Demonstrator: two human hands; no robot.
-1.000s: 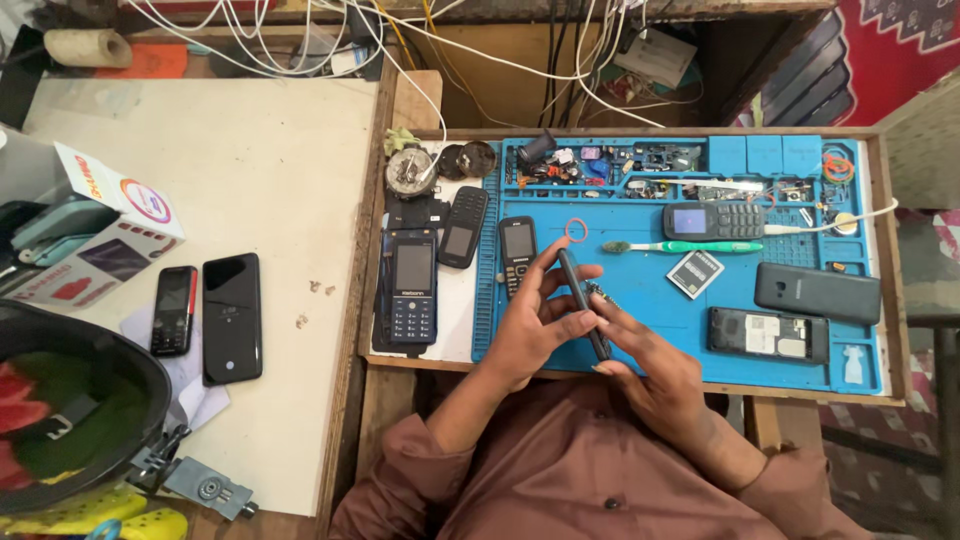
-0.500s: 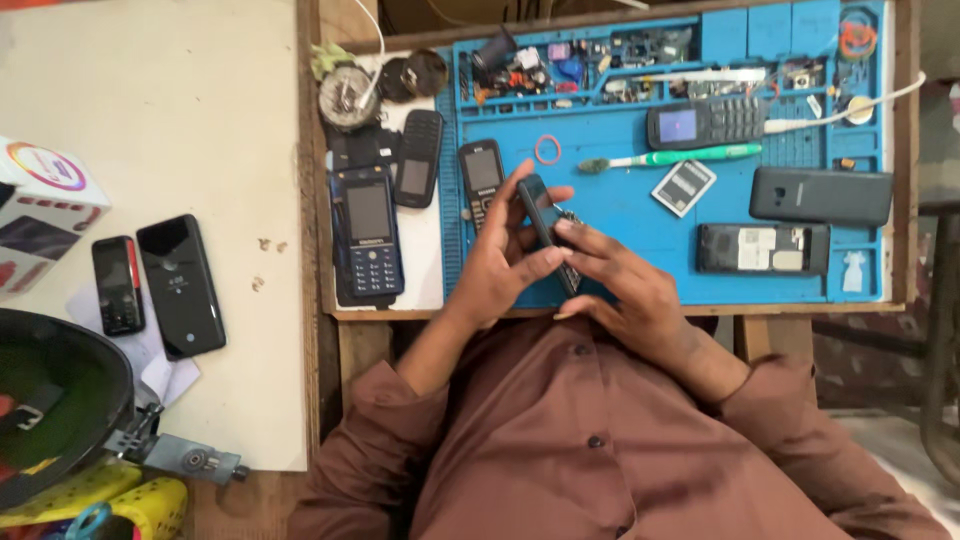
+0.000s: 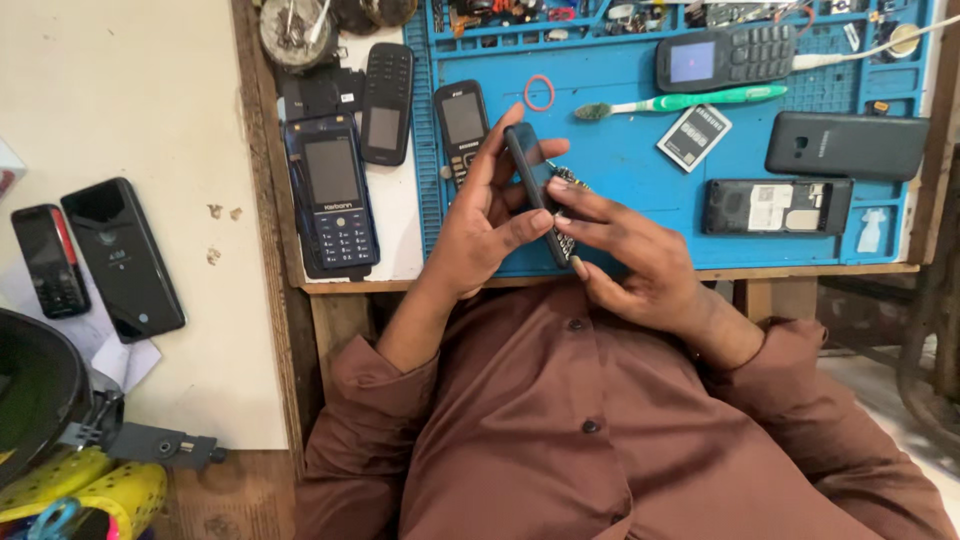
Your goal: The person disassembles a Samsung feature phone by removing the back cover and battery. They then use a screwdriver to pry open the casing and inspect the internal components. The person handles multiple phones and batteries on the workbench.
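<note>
Keypad phone, held edge-up, sits clamped between left hand and right hand.

You hold a slim, dark keypad phone edge-on above the near edge of the blue work mat. It is tilted, top end pointing away from you. Its keypad edge shows beside your right fingers; the rest is hidden by both hands.

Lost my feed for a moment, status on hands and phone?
Left hand and right hand both gripping small dark keypad phone, held edge-up over blue silicone work mat. Nothing blocking.
</note>
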